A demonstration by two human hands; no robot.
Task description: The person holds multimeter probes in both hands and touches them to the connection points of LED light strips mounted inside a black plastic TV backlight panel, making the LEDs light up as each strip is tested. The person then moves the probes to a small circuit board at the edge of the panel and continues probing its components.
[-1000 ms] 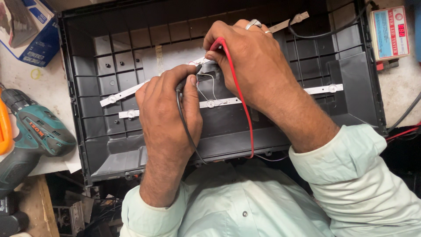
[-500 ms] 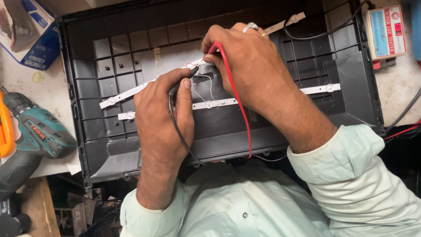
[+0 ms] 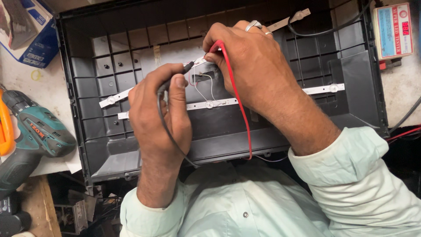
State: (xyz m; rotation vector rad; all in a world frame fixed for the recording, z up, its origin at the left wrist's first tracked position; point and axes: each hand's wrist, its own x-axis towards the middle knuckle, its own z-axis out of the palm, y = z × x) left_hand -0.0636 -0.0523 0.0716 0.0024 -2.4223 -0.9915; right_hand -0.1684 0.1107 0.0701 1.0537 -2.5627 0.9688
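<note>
Lying at nine o'clock on the bench, a teal cordless drill (image 3: 37,131) sits beside the black plastic housing (image 3: 109,70). Near centre, the left hand (image 3: 160,118) pinches a black test probe (image 3: 175,79), fingers closed round it, its tip aimed toward one o'clock at thin white wires (image 3: 206,87) above a white light strip (image 3: 210,104). Toward one o'clock of it, the right hand (image 3: 258,70) grips a red test probe (image 3: 215,46), fingers curled tight, its red lead (image 3: 243,123) trailing to six o'clock. A small tester box (image 3: 392,30) sits at two o'clock.

Both hands, left (image 3: 160,112) and right (image 3: 250,66), are curled in pinching grips, fingertips nearly meeting.
</note>
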